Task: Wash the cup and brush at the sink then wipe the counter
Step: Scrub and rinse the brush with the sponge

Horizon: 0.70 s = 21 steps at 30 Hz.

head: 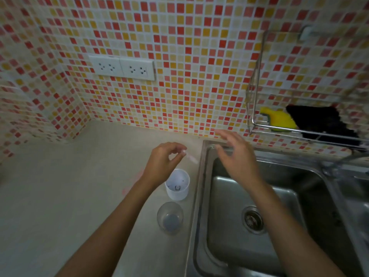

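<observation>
A thin pink brush [189, 156], blurred, is pinched between the thumb and fingertips of the left hand [162, 159] above the counter [60, 196]. The fingers of the right hand [237, 156] are spread apart and nothing is held; the hand is raised over the back corner of the steel sink [229, 196]. A white cup [177, 184] and a clear glass [170, 217] are set on the counter just beside the sink. The wall [179, 56] is covered in small red, orange and cream tiles, with sockets [122, 67] mounted on it and a yellow sponge [279, 118] kept in a wire rack [257, 124].
</observation>
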Available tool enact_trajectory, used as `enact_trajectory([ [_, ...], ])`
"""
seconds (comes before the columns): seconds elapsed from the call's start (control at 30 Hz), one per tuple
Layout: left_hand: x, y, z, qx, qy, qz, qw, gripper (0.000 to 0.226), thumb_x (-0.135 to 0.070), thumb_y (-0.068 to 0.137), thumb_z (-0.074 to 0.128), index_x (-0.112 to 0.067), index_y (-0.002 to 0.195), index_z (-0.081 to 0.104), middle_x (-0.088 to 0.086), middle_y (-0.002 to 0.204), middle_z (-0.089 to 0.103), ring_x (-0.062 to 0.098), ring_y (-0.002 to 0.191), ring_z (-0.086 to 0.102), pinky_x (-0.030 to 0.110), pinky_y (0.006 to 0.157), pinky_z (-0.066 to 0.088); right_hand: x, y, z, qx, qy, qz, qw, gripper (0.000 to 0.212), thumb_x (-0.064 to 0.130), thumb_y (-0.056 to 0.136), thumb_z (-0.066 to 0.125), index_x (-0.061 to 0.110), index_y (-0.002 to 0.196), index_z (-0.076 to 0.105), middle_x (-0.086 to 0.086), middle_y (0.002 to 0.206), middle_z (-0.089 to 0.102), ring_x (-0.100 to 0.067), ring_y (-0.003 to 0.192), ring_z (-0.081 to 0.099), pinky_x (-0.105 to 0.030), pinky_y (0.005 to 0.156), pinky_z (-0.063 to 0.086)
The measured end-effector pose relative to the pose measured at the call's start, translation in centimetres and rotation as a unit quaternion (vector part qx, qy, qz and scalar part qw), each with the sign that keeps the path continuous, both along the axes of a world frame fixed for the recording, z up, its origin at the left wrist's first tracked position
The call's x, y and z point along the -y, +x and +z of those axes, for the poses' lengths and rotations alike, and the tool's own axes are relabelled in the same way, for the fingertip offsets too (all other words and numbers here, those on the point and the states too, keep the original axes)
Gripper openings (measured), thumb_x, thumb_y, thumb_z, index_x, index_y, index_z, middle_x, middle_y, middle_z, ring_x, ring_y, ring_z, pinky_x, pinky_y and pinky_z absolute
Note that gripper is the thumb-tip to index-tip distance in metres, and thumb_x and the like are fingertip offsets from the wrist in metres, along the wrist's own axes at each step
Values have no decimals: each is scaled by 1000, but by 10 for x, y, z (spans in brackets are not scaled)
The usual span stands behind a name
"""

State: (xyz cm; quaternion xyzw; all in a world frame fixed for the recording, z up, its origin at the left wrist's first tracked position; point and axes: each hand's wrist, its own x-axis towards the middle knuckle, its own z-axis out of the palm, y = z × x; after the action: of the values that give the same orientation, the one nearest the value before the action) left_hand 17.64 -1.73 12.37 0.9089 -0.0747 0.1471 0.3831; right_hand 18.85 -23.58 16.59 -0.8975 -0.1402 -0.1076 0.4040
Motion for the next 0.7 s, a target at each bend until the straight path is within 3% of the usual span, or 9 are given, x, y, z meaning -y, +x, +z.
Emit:
enact_trajectory([
  [0.1,23,10,8,-17,-52,-11,998,18,-24,89,66,-18,104,71,-5,98,72,8,88,64,18,82,51,33,17,57,170,29,-83,982,29,11,93,55,12,121,62,0,117,63,-12,103,58,-26,88,47],
  [0.17,42,16,12,-32,-72,-22,997,19,-24,88,67,-17,105,71,-6,97,72,5,87,64,16,81,50,56,42,73,199,5,-135,971,26,10,92,52,11,116,64,-1,111,64,-14,98,59,-28,86,47],
  [0.3,76,23,20,-52,-105,-35,993,14,-21,86,68,-17,100,70,-8,90,69,-1,81,62,9,75,46,90,92,73,6,-96,-184,978,28,21,92,53,16,119,61,-9,127,58,-26,109,57,-32,90,45],
  [0.4,92,24,21,-66,-127,-30,989,12,-20,86,68,-16,98,70,-8,87,69,1,81,63,13,76,49,95,106,68,-158,-158,-146,964,48,29,89,63,18,134,50,-9,139,49,-28,121,50,-31,91,42],
  [0.5,100,21,19,-77,-139,-25,987,12,-20,86,69,-14,97,71,-5,88,71,4,82,66,14,76,52,92,114,67,-159,-217,-156,950,43,15,88,65,13,129,55,-12,131,56,-30,112,56,-32,86,46],
  [0.57,103,18,17,-82,-148,-23,985,12,-18,85,70,-14,96,71,-5,87,72,5,81,66,13,72,51,92,116,64,-137,-209,-176,952,34,8,88,63,10,121,62,-13,124,61,-30,106,59,-31,82,48],
  [0.7,111,10,15,-89,-161,-16,983,10,-14,82,72,-15,92,72,-6,85,71,2,78,66,8,66,50,97,105,71,-31,-36,-217,975,20,20,87,68,8,102,70,-9,109,69,-25,98,63,-24,74,43],
])
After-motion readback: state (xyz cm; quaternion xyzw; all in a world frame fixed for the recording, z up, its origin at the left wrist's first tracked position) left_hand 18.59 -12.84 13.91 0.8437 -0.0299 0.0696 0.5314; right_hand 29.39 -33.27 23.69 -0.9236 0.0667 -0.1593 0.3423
